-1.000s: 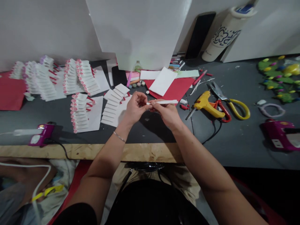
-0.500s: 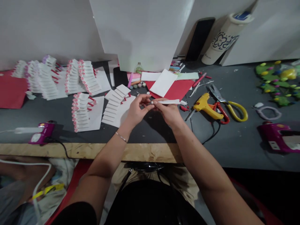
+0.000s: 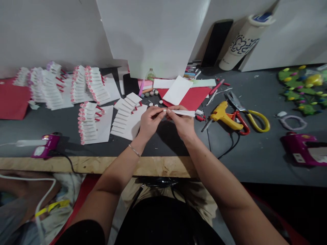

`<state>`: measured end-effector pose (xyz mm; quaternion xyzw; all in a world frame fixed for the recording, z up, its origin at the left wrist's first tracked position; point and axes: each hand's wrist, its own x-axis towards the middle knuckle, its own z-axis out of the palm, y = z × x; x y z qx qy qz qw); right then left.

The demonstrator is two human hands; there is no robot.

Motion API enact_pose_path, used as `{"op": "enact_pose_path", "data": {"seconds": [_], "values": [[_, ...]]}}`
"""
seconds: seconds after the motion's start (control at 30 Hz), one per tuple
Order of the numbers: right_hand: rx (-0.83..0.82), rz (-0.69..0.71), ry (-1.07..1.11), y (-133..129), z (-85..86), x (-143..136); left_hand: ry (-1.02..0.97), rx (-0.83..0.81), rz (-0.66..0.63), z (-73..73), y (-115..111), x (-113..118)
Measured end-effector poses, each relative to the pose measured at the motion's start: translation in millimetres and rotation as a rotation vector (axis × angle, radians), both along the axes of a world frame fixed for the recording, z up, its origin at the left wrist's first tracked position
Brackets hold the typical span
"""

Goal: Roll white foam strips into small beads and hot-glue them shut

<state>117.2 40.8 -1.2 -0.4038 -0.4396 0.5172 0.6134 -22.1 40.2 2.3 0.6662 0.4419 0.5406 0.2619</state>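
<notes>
Left hand (image 3: 150, 120): closed at thumb and fingertips on the left end of the white strip (image 3: 185, 113); wearing a thin bracelet (image 3: 134, 149) at the wrist.
Right hand (image 3: 183, 126): clamped on the same strip between thumb and fingers, just beside the left fingertips.
White strip: held roughly level in front of the body, above the table (image 3: 242, 166); pointing right, with the far end beyond the right fingers.
Fanned white pieces (image 3: 121, 117): lying on a white card just left of the left hand; showing short red sticks along the upper right side.
Pink-edged stack (image 3: 88, 126): resting on another white card (image 3: 104, 127), farther left; likewise showing red sticks.
Back left stacks (image 3: 52, 90): overlapping in rows, edged in purple, near more rows edged in pink (image 3: 95, 85).
Red sheet (image 3: 199, 97): spread behind the hands, partly under a tilted white rectangle (image 3: 178, 90).
Glue gun (image 3: 221, 115): lying right of the right hand, yellow, with nozzle pointing down and left.
Cutters (image 3: 259, 122): lying just right of the glue gun, with one red handle and one yellow; partly overlapped by the gun.
Bottle (image 3: 236, 49): leaning at the back right, pale with a dark blue pattern, beside a dark flat slab (image 3: 217, 42).
Green piece (image 3: 293, 90): lying at the far right, dotted with coloured balls, above a lavender ring (image 3: 293, 127).
Purple power blocks (image 3: 47, 146): placed near the front edge, one at each side.
</notes>
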Motion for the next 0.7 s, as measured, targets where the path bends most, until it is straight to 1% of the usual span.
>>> {"op": "enact_pose_path", "data": {"seconds": [0.13, 0.2, 0.23, 0.3, 0.37, 0.4, 0.43, 0.5, 0.53, 0.6, 0.63, 0.7], "values": [[-0.047, -0.023, 0.038, 4.4, -3.6, 1.7, -0.171, -0.095, -0.017, -9.4, 5.8, 0.5], [-0.055, -0.069, 0.004, 9.5, -5.9, 9.3, -0.254, -0.130, -0.020, -14.4, 10.4, -1.5], [-0.040, -0.114, -0.037, 11.9, -5.9, 14.9, -0.280, -0.136, -0.018, -15.5, 12.2, -3.0], [0.051, -0.247, -0.180, 14.6, -1.8, 27.7, -0.285, -0.131, -0.006, -13.7, 14.0, -6.8], [0.213, -0.389, -0.399, 13.2, 7.3, 38.2, -0.211, -0.101, -0.011, -6.9, 12.7, -10.3], [0.301, -0.407, -0.520, 11.1, 12.5, 41.2, -0.153, -0.082, -0.026, -2.4, 11.1, -11.5], [0.384, -0.378, -0.632, 8.6, 17.4, 42.3, -0.092, -0.062, -0.053, 2.1, 9.3, -12.3], [0.501, -0.231, -0.801, 3.7, 23.7, 40.1, 0.003, -0.029, -0.102, 9.3, 6.0, -12.5], [0.524, -0.147, -0.853, 2.0, 24.7, 37.5, 0.031, -0.017, -0.119, 11.4, 4.9, -12.1], [0.511, -0.012, -0.905, 0.4, 22.6, 32.2, 0.056, -0.007, -0.129, 12.3, 4.3, -11.3], [0.486, 0.030, -0.915, 0.4, 20.5, 30.2, 0.056, -0.004, -0.126, 11.4, 4.6, -11.1], [0.447, 0.057, -0.924, 1.0, 16.2, 28.1, 0.043, 0.004, -0.112, 8.3, 5.9, -10.8]]}}
